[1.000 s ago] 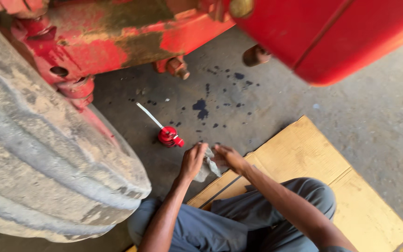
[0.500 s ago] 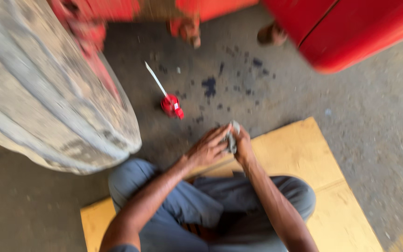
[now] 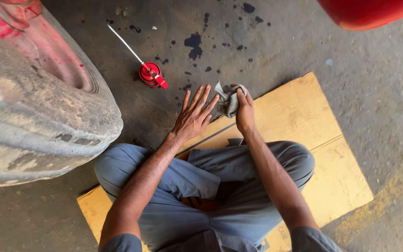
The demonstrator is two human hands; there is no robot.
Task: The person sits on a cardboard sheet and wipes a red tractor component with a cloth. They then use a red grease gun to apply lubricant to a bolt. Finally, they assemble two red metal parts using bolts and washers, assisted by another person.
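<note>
The right hand [image 3: 245,112] grips a grey rag [image 3: 227,99]; the left hand [image 3: 193,116] is spread wide beside it, near a red oil can [image 3: 149,74].

A vehicle repair garage: a big worn tyre [image 3: 38,112] stands on oil-spotted concrete floor [image 3: 276,51], red bodywork [image 3: 369,11] hangs overhead, 1 red oil can [image 3: 149,73] sits nearby, flattened cardboard [image 3: 323,154] serves as seating.

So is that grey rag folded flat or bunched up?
Bunched up. The grey rag is crumpled into uneven folds in the right hand, while the left hand is spread open beside it, fingers apart.
</note>
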